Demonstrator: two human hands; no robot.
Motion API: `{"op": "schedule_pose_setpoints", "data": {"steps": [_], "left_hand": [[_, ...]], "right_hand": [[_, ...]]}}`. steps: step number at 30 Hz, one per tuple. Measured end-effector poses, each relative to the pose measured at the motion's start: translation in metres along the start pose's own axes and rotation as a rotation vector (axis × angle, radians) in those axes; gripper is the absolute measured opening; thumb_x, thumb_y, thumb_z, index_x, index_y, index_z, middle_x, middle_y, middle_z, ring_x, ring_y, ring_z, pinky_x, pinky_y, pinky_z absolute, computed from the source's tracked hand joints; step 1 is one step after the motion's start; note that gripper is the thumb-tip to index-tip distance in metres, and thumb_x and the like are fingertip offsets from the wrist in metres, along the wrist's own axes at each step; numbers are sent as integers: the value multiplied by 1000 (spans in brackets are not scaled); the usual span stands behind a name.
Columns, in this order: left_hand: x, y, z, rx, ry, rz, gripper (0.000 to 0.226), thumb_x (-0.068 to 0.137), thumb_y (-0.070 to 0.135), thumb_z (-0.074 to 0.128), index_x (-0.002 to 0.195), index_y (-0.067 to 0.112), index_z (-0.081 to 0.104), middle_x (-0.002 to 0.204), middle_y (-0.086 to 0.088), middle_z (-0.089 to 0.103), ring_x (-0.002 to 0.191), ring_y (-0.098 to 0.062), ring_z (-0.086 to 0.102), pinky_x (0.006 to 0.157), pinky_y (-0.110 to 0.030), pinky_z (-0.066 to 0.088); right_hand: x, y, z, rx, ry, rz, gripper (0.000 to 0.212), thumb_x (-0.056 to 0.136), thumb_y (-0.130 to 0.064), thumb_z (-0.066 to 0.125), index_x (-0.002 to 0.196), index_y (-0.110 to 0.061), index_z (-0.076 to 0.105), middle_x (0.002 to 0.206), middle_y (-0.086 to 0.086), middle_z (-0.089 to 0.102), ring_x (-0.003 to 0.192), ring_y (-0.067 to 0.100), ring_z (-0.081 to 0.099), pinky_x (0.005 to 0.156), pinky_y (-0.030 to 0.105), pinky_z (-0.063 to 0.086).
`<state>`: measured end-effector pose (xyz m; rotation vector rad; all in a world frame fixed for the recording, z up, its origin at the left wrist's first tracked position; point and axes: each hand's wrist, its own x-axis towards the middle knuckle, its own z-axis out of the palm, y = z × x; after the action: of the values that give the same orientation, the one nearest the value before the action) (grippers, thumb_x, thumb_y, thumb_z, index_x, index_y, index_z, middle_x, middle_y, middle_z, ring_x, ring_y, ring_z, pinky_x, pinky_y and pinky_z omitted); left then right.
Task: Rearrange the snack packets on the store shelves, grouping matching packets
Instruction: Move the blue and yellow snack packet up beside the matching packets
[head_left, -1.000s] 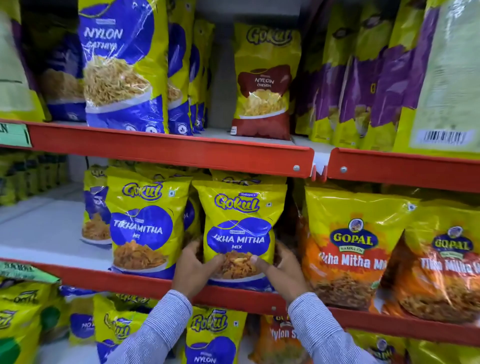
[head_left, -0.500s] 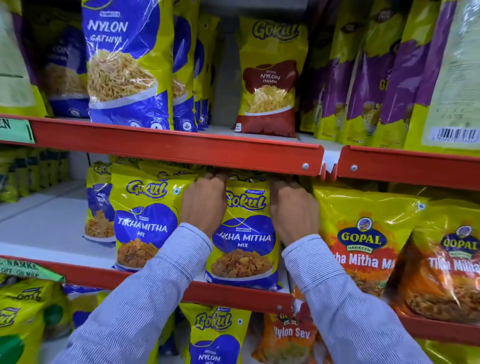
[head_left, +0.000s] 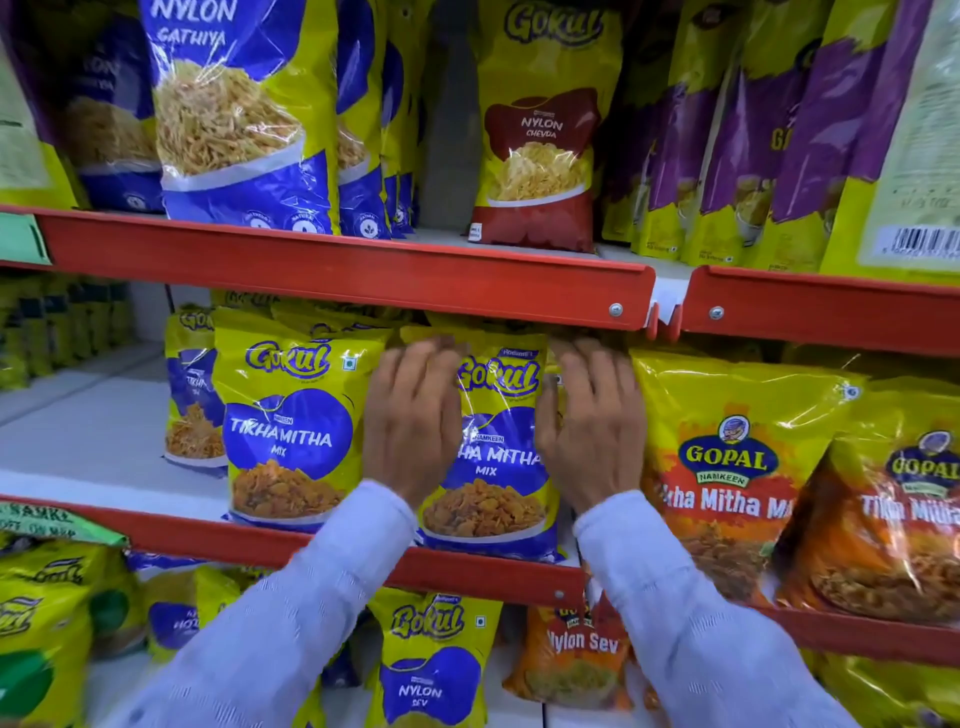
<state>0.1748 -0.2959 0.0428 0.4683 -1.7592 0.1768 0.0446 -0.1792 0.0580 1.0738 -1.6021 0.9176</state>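
In the centre of the frame, the left hand and right hand are lying with fingers spread flat on both sides of a Gokul Tikha Mitha packet, pressing it, not gripping. It is standing on the middle shelf. A matching packet is crowding it at left, a Gopal packet at right, and the upper shelf edge is hanging just above the fingertips.

Glossy crinkled plastic film on the Tikha Mitha packet under my palms (glare streaks), smooth red painted-metal shelf lip above it.

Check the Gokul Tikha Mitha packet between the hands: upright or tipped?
Upright. The Gokul Tikha Mitha packet stands on its base at the middle shelf's red lip, label level.
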Motion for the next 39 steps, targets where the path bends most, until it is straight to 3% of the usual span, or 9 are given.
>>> {"op": "schedule_pose_setpoints", "data": {"steps": [3, 6, 9, 14, 20, 24, 29, 33, 39], "left_hand": [[-58, 0, 0, 32, -134, 103, 44, 98, 16, 48, 142, 9, 54, 153, -9, 52, 146, -34, 40, 121, -51, 30], [-91, -6, 12, 100, -373, 147, 60, 102, 30, 36, 158, 14, 23, 168, -5, 20, 159, -28, 5, 128, -54, 6], [-91, -14, 20, 174, -444, 180, 66, 102, 34, 34, 160, 14, 8, 170, -4, 6, 159, -28, -2, 128, -52, -6], [-86, -13, 18, 192, -484, 169, 71, 101, 38, 33, 160, 14, 2, 170, -6, 2, 158, -32, -5, 125, -64, 0], [-99, 17, 12, 187, -454, 234, 76, 97, 42, 39, 159, 10, 9, 169, -11, 6, 158, -33, -8, 121, -72, -2], [-103, 27, 21, 240, -504, 196, 77, 96, 44, 41, 158, 7, 16, 169, -13, 11, 158, -32, -5, 118, -76, 4], [-103, 62, 26, 225, -474, 196, 78, 95, 43, 45, 158, 7, 16, 168, -14, 14, 158, -33, -6, 119, -75, 3], [-96, 113, 32, 128, -424, 244, 75, 96, 42, 43, 157, 6, 19, 168, -13, 13, 158, -31, -8, 118, -76, 6], [-92, 179, 66, 127, -424, 383, 79, 97, 43, 49, 159, 14, 12, 168, -8, 4, 157, -29, -14, 121, -68, -10]], "right_hand": [[-48, -7, -1, 56, -182, -140, 53, 94, -21, 51, 146, -10, 44, 157, 9, 41, 147, 28, 34, 118, 51, 31], [-79, -3, 12, 37, -414, -181, 62, 98, -28, 45, 155, -13, 25, 166, 3, 18, 155, 23, 9, 122, 57, 17], [-82, 7, 21, 7, -487, -157, 67, 98, -32, 45, 157, -14, 18, 167, 3, 12, 156, 21, 1, 124, 56, 8], [-78, 7, 19, -10, -472, -166, 69, 99, -38, 43, 157, -15, 13, 167, 3, 7, 156, 22, -1, 126, 52, 5], [-106, 31, -32, -99, -142, -93, 68, 96, -30, 44, 156, -13, 17, 167, 2, 3, 155, 23, -2, 126, 48, -1], [-116, 66, -43, -211, -278, 74, 77, 93, -31, 50, 156, -11, 12, 165, 11, 11, 155, 25, 0, 124, 57, 9], [-107, 79, -48, -151, -378, 44, 68, 96, -37, 41, 155, -9, 21, 166, 13, 16, 155, 27, 10, 122, 59, 15], [-113, 111, -73, -123, -302, 38, 67, 97, -38, 36, 156, -12, 14, 164, 12, 15, 155, 25, 4, 125, 55, 6], [-132, 207, -115, -265, -250, 288, 66, 97, -31, 34, 155, -6, 15, 165, 14, 13, 155, 26, -2, 125, 54, 3]]}}
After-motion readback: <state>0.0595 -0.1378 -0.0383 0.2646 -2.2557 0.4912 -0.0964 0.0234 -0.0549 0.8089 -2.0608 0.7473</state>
